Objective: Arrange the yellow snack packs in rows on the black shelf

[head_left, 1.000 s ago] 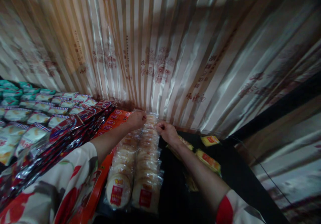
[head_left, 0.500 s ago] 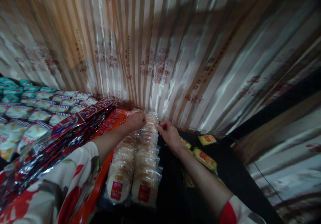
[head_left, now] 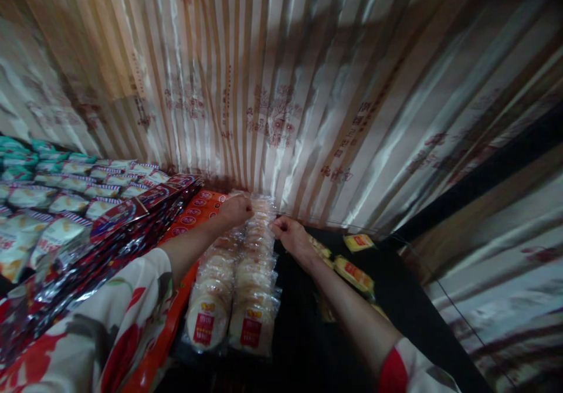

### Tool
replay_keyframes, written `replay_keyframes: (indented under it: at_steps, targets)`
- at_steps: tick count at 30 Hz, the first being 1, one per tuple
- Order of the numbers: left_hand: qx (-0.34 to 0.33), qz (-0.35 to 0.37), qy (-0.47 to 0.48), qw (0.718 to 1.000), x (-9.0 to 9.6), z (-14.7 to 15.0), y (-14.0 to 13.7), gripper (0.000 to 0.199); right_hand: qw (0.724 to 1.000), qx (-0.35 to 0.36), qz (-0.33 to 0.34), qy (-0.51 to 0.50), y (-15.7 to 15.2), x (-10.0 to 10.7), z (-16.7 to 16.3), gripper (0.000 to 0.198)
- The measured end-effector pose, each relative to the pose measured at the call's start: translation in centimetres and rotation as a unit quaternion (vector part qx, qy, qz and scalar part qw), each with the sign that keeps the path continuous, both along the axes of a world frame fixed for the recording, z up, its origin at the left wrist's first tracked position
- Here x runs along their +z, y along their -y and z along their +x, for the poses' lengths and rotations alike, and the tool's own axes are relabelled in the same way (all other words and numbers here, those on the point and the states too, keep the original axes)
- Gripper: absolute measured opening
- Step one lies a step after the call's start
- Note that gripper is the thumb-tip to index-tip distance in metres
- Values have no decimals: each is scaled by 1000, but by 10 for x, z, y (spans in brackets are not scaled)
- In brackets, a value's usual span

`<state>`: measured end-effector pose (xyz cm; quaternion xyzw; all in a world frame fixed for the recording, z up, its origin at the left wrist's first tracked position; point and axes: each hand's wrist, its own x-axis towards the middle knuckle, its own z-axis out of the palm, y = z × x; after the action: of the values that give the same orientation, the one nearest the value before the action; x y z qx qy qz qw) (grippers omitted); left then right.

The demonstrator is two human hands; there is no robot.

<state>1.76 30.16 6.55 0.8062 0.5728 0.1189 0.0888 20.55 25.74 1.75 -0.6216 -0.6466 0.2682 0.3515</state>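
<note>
Two long rows of round, flat rice crackers in clear wrappers lie overlapping on the black surface, a left row (head_left: 206,322) and a right row (head_left: 250,322), with red labels on the nearest packs. At the far end, my left hand (head_left: 236,210) is closed in a pinch at the rows' top. My right hand (head_left: 290,234) is closed too, thumb and finger pinched at the right edge of the right row. Both pinches seem to be on the clear wrappers, but what lies between the fingertips is too small to make out.
Left of the crackers lie an orange printed packet (head_left: 193,214), dark red shiny bags (head_left: 127,217) and rows of white snack bags (head_left: 59,237), with green bags (head_left: 20,158) behind. Yellow packets (head_left: 354,273) lie under and beyond my right forearm. A striped curtain (head_left: 272,88) hangs behind.
Both hands have shifted slightly left in the picture along with the crackers and yellow packets, as the view moves a little. Their pinched shape stays the same.
</note>
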Motion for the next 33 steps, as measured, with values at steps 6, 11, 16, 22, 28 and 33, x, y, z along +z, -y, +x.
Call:
replay_keyframes:
  at_steps: [6,11,16,22,28,33]
  targets:
    - [-9,23,42,999,2,-4,7,18,1000,-17,-6,0,-2,-2,1,20]
    - [-37,1,-5,999,3,-7,16,19,997,-34,-25,-60,-3,-5,-4,22]
    - [-20,-11,-17,1000,4,-2,22,20,988,-58,-21,-141,9,5,-8,27]
    - [2,-19,-14,1000,8,1,27,20,997,42,4,-68,17,7,-3,27]
    - [-4,-9,-10,1000,1,-1,24,20,997,64,-6,-31,12,0,-4,20]
    - [-4,4,14,1000,-1,-3,22,20,999,33,2,13,14,6,-6,14]
